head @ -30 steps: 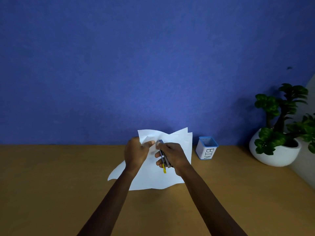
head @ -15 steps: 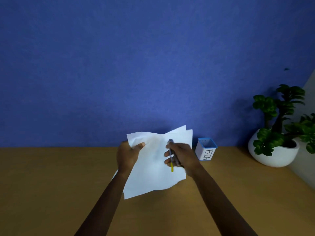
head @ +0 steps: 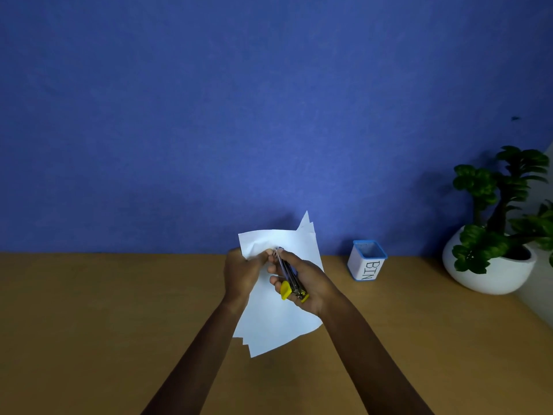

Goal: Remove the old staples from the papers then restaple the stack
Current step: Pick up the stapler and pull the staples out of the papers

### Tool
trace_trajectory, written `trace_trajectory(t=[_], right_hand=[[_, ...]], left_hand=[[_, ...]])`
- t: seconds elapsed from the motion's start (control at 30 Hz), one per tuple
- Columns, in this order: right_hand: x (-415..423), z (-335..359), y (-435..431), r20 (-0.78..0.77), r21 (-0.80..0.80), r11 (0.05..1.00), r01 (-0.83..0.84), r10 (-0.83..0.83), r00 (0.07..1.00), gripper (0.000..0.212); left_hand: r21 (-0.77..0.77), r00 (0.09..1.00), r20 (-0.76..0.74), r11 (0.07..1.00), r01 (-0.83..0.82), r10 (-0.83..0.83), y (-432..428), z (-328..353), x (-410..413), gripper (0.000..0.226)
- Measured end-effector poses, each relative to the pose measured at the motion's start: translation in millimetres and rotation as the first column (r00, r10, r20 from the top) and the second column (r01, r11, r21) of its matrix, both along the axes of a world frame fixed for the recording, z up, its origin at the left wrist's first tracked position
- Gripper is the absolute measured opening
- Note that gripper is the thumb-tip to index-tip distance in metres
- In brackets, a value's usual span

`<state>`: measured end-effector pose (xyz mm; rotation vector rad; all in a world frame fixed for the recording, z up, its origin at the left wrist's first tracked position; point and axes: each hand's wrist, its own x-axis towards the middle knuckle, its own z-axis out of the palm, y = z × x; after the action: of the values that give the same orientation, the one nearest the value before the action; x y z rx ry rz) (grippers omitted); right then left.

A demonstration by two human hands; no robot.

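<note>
Both hands have come close together since half a second ago, and the tip of the stapler has moved from the middle of the sheets up to their top left corner.

The left hand [head: 243, 274] pinches that corner of the papers [head: 278, 322] between thumb and fingers. The right hand [head: 309, 283] has its fingers curled round a small silver stapler [head: 288, 275] with yellow ends. The stapler's thin tip points up and away and sits right by the left thumb, touching the corner of the papers or nearly so. It is too small to tell which. The yellow ends stick out near the heel of the right hand.

The papers are held up in front of the person, over the middle of the wooden table [head: 89, 330] and near its back edge. The sheets are a bit fanned out at the top and bottom.

A little white cup with a blue rim and the word BIN [head: 367, 263] stands at the back edge, to the right of the papers and apart from them. A green plant in a round white pot [head: 490, 274] sits by the back right corner. A blue wall [head: 209, 115] is behind it all.
</note>
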<state>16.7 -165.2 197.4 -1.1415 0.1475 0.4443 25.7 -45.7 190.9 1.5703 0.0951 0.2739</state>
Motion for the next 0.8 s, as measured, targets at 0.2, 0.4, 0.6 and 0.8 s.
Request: trace_trajectory(t=[0.2,0.4,0.6,0.8], right_hand=[[1,0,0,-0.079,0.165,0.986,0.037,-0.024,0.997,0.026],[-1,3,1,-0.132,0.251,0.966,0.063,-0.031,0.991,0.027],[-4,10,9,-0.216,0.399,0.901,0.173,-0.09,0.972,0.036],[-6,13,15,-0.287,0.551,0.805,0.223,-0.068,0.956,0.049]], left_hand=[[-0.068,0.998,0.032,0.996,-0.057,0.06,-6,-4,2,0.024],[-0.115,0.995,0.021,0.989,-0.098,0.101,-12,-6,2,0.017],[-0.166,0.98,0.051,0.969,-0.183,0.194,-18,-10,5,0.017],[-0.197,0.965,0.028,0.948,-0.249,0.259,-24,-16,7,0.019]])
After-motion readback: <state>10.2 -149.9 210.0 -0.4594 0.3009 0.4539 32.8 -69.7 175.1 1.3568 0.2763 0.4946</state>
